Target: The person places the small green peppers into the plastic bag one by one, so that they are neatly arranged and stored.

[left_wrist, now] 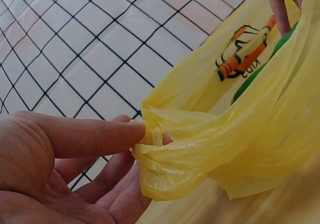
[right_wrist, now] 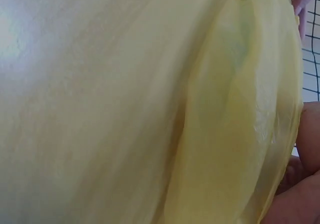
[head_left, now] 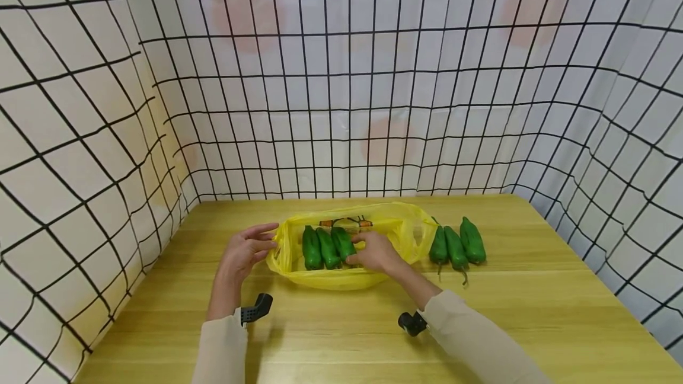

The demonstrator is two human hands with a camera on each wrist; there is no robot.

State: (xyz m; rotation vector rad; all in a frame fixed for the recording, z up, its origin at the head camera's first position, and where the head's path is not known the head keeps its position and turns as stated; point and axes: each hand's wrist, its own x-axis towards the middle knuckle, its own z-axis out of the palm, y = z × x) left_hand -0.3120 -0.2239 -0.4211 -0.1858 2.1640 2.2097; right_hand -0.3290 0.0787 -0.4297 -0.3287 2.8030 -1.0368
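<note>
A yellow plastic bag (head_left: 331,280) lies on the table with its mouth spread wide. Between thumb and fingers, my left hand (head_left: 242,250) pinches the bag's left edge; the left wrist view shows the gathered yellow film (left_wrist: 170,169) at the fingertips. Three green peppers (head_left: 322,249) lie side by side inside the bag, stems toward me. My right hand (head_left: 376,252) reaches into the bag and holds the rightmost pepper (head_left: 342,243), thumb near its lower end. From the right wrist, the bag's side (right_wrist: 230,134) hides most of the fingers.
To the right of the bag, three more green peppers (head_left: 456,248) lie on the wooden table (head_left: 331,336). White walls with a black grid (head_left: 347,88) stand at the back and both sides. Orange and black print (left_wrist: 245,54) shows on the bag's inner wall.
</note>
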